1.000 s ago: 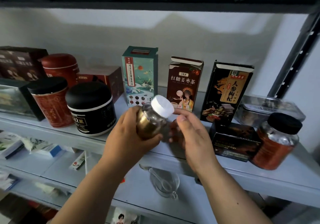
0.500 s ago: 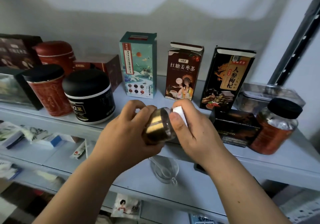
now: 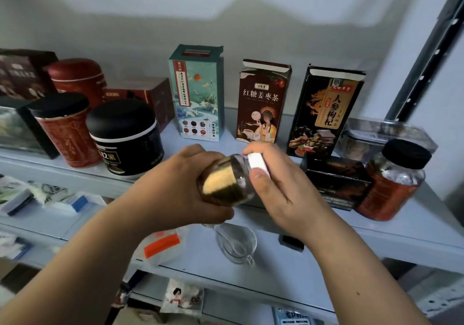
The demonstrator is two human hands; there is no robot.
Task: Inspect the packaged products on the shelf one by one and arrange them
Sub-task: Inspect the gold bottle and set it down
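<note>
We hold the small glass jar (image 3: 226, 181) tipped sideways, just in front of the brown tea box (image 3: 261, 103), lifted off the shelf (image 3: 414, 226). Left hand (image 3: 175, 189) wraps the jar body, right hand (image 3: 281, 189) grips its white cap (image 3: 256, 161). Black tub (image 3: 125, 136) left of the box, red jar (image 3: 394, 181) right.

Lower shelf (image 3: 198, 262): a clear glass jug (image 3: 236, 243) sits near the middle, a clear bag with an orange strip (image 3: 160, 245) to its left, a small black block (image 3: 291, 242) to its right. Right side: a dark perforated upright (image 3: 424, 66) against the pale wall (image 3: 125, 23)
</note>
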